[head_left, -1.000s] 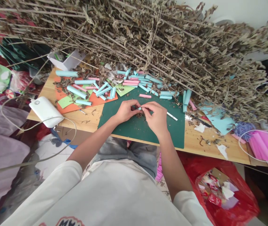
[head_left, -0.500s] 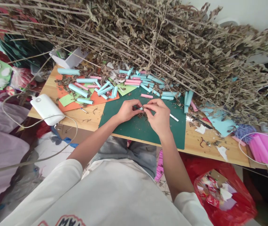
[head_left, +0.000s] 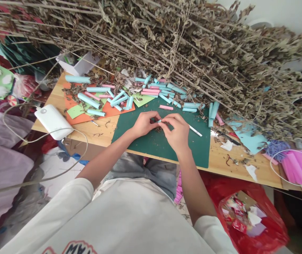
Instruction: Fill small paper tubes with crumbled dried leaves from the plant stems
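Over the green cutting mat (head_left: 190, 151), my left hand (head_left: 146, 124) pinches a small light blue paper tube (head_left: 159, 121), mostly hidden by my fingers. My right hand (head_left: 176, 131) has its thumb and fingertips closed at the tube's right end; whether they also hold bits of leaf I cannot tell. Crumbled dry leaves (head_left: 158, 129) lie on the mat just beneath my hands. A white stick (head_left: 195, 130) lies on the mat to the right of my right hand. A pink paper tube (head_left: 166, 107) rests just beyond my fingers.
Dried leafy stalks (head_left: 166, 46) heap across the back. Blue and pink paper tubes (head_left: 117, 98) lie scattered over orange paper (head_left: 80, 120). A white power bank (head_left: 53, 121) with a cable sits left. At right are a black pen (head_left: 229, 138) and blue paper (head_left: 251, 135); a red bag (head_left: 270, 218) stands below.
My right hand has shifted slightly left, its fingertips closer to my left hand at the paper tube. My left hand has hardly moved.
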A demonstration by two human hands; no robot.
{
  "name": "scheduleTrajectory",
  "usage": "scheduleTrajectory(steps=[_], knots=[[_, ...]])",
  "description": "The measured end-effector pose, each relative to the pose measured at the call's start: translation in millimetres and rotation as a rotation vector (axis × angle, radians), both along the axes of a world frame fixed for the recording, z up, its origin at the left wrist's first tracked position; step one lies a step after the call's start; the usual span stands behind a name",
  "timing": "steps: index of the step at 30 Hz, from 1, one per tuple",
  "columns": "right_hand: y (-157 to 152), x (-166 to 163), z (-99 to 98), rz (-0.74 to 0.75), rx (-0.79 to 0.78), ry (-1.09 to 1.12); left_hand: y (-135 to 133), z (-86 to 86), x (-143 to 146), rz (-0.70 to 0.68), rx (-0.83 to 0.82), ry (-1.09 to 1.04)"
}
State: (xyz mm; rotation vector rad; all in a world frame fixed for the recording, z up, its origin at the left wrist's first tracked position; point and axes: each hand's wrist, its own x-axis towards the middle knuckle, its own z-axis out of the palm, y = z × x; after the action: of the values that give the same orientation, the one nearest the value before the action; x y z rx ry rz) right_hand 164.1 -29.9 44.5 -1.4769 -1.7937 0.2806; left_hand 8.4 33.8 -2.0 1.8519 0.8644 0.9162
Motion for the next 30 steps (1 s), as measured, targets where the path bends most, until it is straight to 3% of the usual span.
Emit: scheduleTrajectory(steps=[10,24,30], knots=[[-7.5,-2.2,-4.3,-0.052,-0.130,0.228,0.6,-1.0,0.8,0.010,-0.018,0.012],[2.6,2.6,5.2,-0.002,-0.074,0.083,-0.4,1.1,0.5,0.002,-0.035,-0.015],[6.6,0.0,3.6,0.021,-0.025,-0.017,0.0,2.3,-1.2,0.066,-0.029,-0.031]])
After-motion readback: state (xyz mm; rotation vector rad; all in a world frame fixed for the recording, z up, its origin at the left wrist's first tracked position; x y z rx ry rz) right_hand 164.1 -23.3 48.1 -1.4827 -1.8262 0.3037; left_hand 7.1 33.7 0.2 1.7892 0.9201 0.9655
